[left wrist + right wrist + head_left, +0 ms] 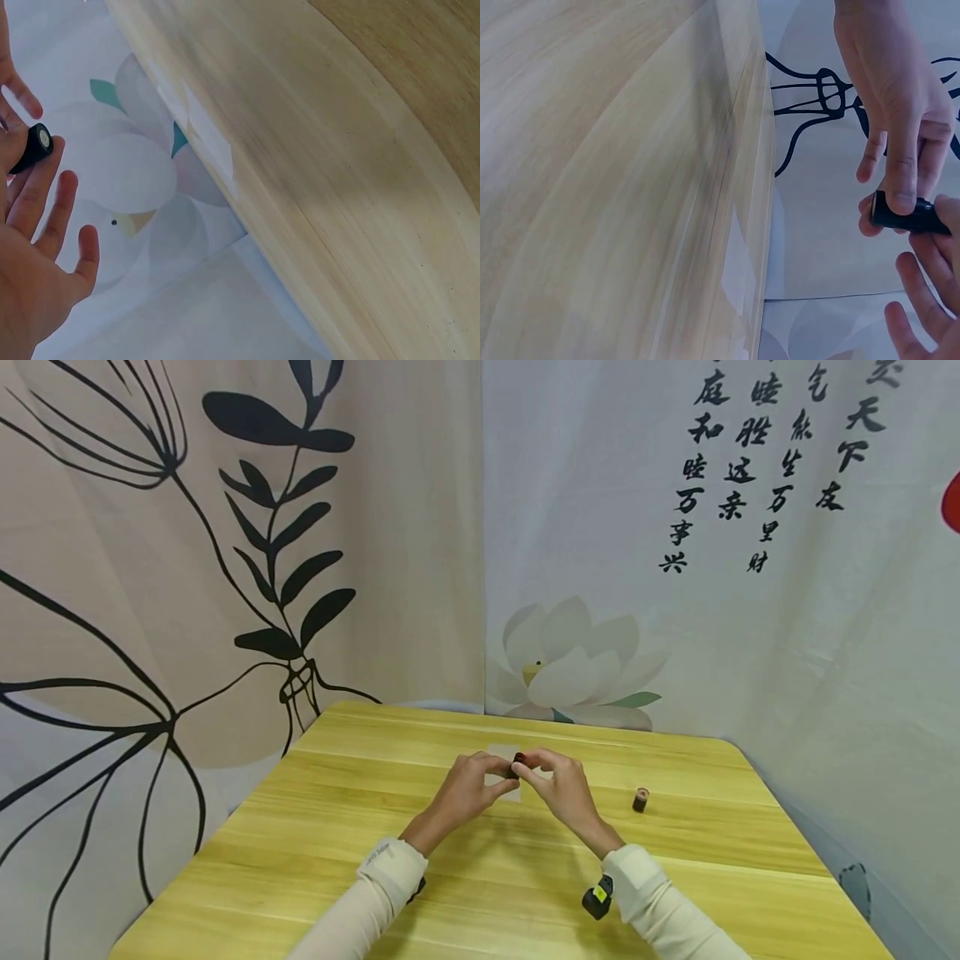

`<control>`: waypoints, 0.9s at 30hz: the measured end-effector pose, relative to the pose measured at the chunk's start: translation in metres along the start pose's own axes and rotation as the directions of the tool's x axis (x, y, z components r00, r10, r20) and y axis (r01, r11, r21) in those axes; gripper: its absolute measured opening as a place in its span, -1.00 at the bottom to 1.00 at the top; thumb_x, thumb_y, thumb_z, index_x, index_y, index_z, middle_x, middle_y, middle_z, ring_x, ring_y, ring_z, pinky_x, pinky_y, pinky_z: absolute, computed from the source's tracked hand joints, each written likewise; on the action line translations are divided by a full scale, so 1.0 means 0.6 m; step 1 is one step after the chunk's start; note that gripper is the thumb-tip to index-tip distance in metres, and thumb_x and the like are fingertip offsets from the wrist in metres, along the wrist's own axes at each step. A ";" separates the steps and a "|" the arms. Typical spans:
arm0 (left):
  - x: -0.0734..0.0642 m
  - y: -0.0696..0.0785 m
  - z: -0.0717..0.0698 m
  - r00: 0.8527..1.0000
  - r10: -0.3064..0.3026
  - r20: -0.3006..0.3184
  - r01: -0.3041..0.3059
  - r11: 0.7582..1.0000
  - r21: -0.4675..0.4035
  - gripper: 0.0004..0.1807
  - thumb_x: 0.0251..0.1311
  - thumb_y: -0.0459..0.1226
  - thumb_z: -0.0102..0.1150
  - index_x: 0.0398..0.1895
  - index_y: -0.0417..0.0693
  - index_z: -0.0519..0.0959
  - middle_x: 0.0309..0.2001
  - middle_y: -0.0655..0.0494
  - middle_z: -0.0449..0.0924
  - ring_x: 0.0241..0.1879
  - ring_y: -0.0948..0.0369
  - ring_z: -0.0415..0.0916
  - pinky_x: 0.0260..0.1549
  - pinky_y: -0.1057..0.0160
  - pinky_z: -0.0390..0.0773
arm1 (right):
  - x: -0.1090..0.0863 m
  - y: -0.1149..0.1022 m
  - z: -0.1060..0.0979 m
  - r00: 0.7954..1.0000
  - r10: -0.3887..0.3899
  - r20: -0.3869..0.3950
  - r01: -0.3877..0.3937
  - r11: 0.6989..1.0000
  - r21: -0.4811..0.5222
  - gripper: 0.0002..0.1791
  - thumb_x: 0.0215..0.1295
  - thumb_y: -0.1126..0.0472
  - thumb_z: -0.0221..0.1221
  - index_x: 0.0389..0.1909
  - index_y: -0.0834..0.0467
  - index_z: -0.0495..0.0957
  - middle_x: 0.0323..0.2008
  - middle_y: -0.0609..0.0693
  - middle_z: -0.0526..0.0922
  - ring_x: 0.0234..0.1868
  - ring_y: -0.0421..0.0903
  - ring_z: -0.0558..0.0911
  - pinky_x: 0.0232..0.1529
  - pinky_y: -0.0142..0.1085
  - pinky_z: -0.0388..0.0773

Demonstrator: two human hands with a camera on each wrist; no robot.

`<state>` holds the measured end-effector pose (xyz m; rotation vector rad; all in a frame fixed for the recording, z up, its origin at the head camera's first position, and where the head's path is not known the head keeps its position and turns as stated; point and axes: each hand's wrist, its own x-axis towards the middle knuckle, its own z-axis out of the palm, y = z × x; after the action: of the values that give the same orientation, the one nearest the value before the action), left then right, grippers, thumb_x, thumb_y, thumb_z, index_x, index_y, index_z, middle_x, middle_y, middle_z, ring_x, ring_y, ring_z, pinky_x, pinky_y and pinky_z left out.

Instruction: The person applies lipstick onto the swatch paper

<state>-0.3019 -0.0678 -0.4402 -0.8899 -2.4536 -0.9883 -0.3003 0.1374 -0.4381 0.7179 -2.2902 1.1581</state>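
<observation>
Both hands hold a small black cylindrical tube (515,768) between them, raised above the table. My left hand (472,789) pinches one end of it between thumb and fingertips. At the other end, the thumb and fingers of my right hand (561,789) grip it. A pale round end face shows on the tube (43,140) in the left wrist view. From the right wrist, the tube (904,215) lies nearly level between the two hands. Fingers hide part of it, and its exact kind cannot be told.
A second small dark cylinder with a pinkish top (641,800) stands on the wooden table (337,827), right of the hands. A whitish flat sheet (512,794) lies on the table behind the hands. Printed curtains (420,527) hang beyond the table's back edge.
</observation>
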 end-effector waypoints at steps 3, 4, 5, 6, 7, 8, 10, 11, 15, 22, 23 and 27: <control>0.001 0.002 -0.002 1.000 0.002 -0.006 -0.002 1.000 0.001 -0.71 0.32 -0.14 0.41 0.07 0.04 0.77 -0.10 0.19 0.80 0.04 0.17 0.65 0.13 0.02 0.59 | 0.001 -0.002 0.000 1.000 -0.012 -0.009 0.012 1.000 -0.006 -0.83 0.39 0.05 0.36 -0.11 0.02 0.77 -0.24 -0.14 0.79 -0.15 -0.12 0.75 0.01 -0.03 0.66; 0.002 0.002 -0.002 1.000 0.002 -0.006 -0.002 1.000 0.001 -0.71 0.32 -0.14 0.41 0.07 0.05 0.77 -0.10 0.19 0.80 0.04 0.17 0.65 0.13 0.02 0.59 | 0.001 -0.003 0.000 1.000 -0.015 -0.012 0.015 1.000 -0.006 -0.83 0.39 0.05 0.36 -0.11 0.02 0.77 -0.24 -0.14 0.79 -0.16 -0.13 0.75 0.01 -0.04 0.66; 0.002 0.002 -0.002 1.000 0.000 -0.006 0.000 1.000 0.001 -0.71 0.32 -0.14 0.41 0.07 0.04 0.77 -0.10 0.19 0.80 0.04 0.17 0.64 0.13 0.02 0.59 | 0.002 -0.004 0.000 1.000 -0.020 -0.015 0.020 1.000 -0.006 -0.83 0.39 0.06 0.36 -0.11 0.03 0.77 -0.24 -0.14 0.79 -0.16 -0.13 0.75 0.01 -0.04 0.66; 0.003 0.002 -0.002 1.000 0.000 -0.005 0.000 1.000 0.000 -0.71 0.32 -0.14 0.41 0.07 0.04 0.77 -0.10 0.19 0.80 0.04 0.18 0.64 0.13 0.02 0.58 | 0.002 -0.004 0.000 1.000 -0.025 -0.019 0.025 1.000 -0.006 -0.83 0.39 0.06 0.36 -0.11 0.03 0.77 -0.24 -0.14 0.79 -0.17 -0.14 0.75 0.01 -0.04 0.66; 0.003 0.002 -0.002 1.000 -0.002 -0.003 0.002 1.000 -0.002 -0.70 0.32 -0.14 0.41 0.07 0.04 0.77 -0.09 0.19 0.80 0.05 0.18 0.64 0.13 0.03 0.58 | 0.001 -0.004 0.000 0.999 -0.030 -0.023 0.030 1.000 -0.005 -0.83 0.39 0.07 0.37 -0.11 0.03 0.77 -0.25 -0.13 0.79 -0.18 -0.14 0.75 0.00 -0.05 0.67; 0.003 0.002 -0.002 1.000 -0.003 0.000 0.003 1.000 -0.007 -0.70 0.32 -0.14 0.40 0.08 0.04 0.77 -0.08 0.18 0.80 0.05 0.18 0.64 0.13 0.03 0.58 | 0.001 -0.004 0.000 0.999 -0.038 -0.027 0.037 0.999 -0.004 -0.84 0.38 0.07 0.37 -0.11 0.03 0.77 -0.25 -0.13 0.79 -0.18 -0.14 0.75 -0.01 -0.05 0.67; 0.002 0.001 0.000 1.000 -0.008 0.004 0.008 1.000 -0.018 -0.69 0.32 -0.13 0.40 0.09 0.04 0.76 -0.07 0.19 0.79 0.05 0.20 0.64 0.13 0.04 0.59 | -0.001 -0.005 0.000 0.999 -0.043 -0.033 0.043 0.999 0.000 -0.85 0.38 0.09 0.37 -0.12 0.04 0.78 -0.24 -0.13 0.79 -0.19 -0.15 0.75 -0.03 -0.07 0.68; 0.001 0.001 0.000 1.000 -0.012 0.004 0.012 1.000 -0.023 -0.69 0.32 -0.13 0.40 0.09 0.05 0.76 -0.06 0.19 0.79 0.05 0.20 0.64 0.13 0.04 0.58 | -0.002 -0.005 0.001 0.998 -0.047 -0.037 0.047 0.999 0.004 -0.85 0.38 0.09 0.37 -0.12 0.04 0.78 -0.24 -0.13 0.79 -0.20 -0.15 0.75 -0.04 -0.07 0.68; -0.002 0.001 0.004 1.000 -0.018 -0.005 0.018 0.999 -0.039 -0.70 0.32 -0.14 0.40 0.08 0.06 0.77 -0.07 0.21 0.79 0.05 0.21 0.63 0.14 0.02 0.58 | -0.005 -0.004 0.004 0.998 -0.040 -0.047 0.040 0.999 0.013 -0.86 0.38 0.10 0.37 -0.13 0.04 0.78 -0.23 -0.13 0.79 -0.19 -0.17 0.75 -0.06 -0.10 0.68; -0.001 0.006 0.008 0.999 -0.020 -0.032 0.019 0.999 -0.040 -0.72 0.30 -0.16 0.42 0.05 0.04 0.78 -0.09 0.21 0.80 0.00 0.20 0.66 0.22 0.01 0.54 | -0.005 0.000 0.011 0.996 -0.047 -0.079 0.048 0.999 0.013 -0.83 0.38 0.12 0.37 -0.13 0.11 0.79 -0.23 -0.10 0.80 -0.19 -0.15 0.76 -0.10 -0.13 0.70; -0.001 0.007 0.009 0.999 -0.019 -0.038 0.017 0.999 -0.038 -0.72 0.30 -0.16 0.43 0.05 0.03 0.78 -0.09 0.21 0.80 -0.01 0.20 0.66 0.24 0.00 0.52 | -0.005 0.000 0.013 0.995 -0.044 -0.084 0.046 0.999 0.015 -0.83 0.38 0.12 0.38 -0.13 0.11 0.79 -0.23 -0.10 0.80 -0.19 -0.14 0.76 -0.10 -0.13 0.70; 0.001 0.009 0.016 0.995 -0.020 -0.093 0.021 1.000 0.009 -0.72 0.26 -0.17 0.46 0.02 0.02 0.79 -0.16 0.21 0.81 -0.08 0.20 0.68 0.14 0.02 0.59 | -0.005 0.004 0.020 0.994 -0.020 -0.110 0.024 0.999 0.039 -0.79 0.39 0.11 0.37 -0.12 0.16 0.79 -0.20 -0.06 0.81 -0.18 -0.10 0.77 -0.12 -0.08 0.71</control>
<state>-0.2996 -0.0578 -0.4443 -0.7984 -2.3923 -1.0001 -0.3017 0.1295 -0.4477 0.6757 -2.1687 1.2066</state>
